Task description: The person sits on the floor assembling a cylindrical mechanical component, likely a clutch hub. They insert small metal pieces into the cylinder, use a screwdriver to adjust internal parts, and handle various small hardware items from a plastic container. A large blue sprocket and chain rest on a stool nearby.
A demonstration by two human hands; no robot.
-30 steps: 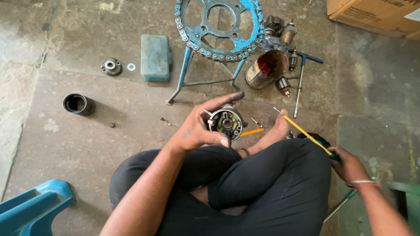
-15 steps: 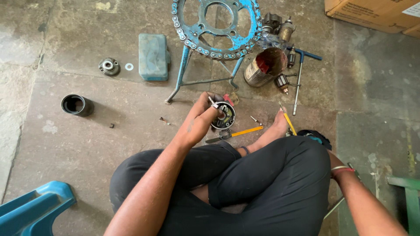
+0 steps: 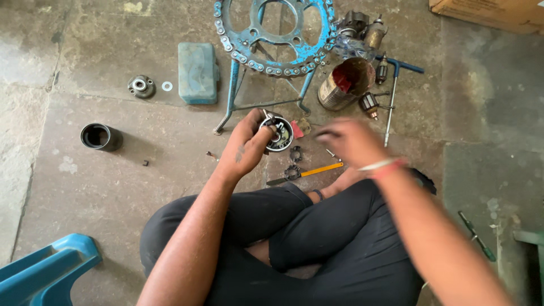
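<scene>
Plainly, we have our left hand (image 3: 249,144) clamped around a small round motor end plate (image 3: 279,133) with metal tabs on its face, held up above the floor in front of our crossed legs. Our right hand (image 3: 347,141) is blurred with motion just beside it; whether its fingers are closed on anything we cannot tell.

The risk we see is a dropped part. The plate is pinched mostly by fingertips, and a knock from the right hand could tip it out; small pieces might scatter among the loose bits lying below, near the yellow-handled screwdriver (image 3: 309,172). The open rusty tin can (image 3: 345,84) lying on its side and the armature (image 3: 371,103) beside it could also be nudged and roll.

We sit on a stained, cracked concrete floor (image 3: 113,192), outdoors or in a rough workshop. A blue stool (image 3: 272,34) with a sprocket and chain as its top stands ahead, a teal case (image 3: 197,72) to its left, then a bearing flange (image 3: 141,86), a washer (image 3: 167,86) and a black cylindrical housing (image 3: 101,136). A T-handle wrench (image 3: 394,96) lies to the right, and a blue plastic chair (image 3: 48,269) sits at our left.
</scene>
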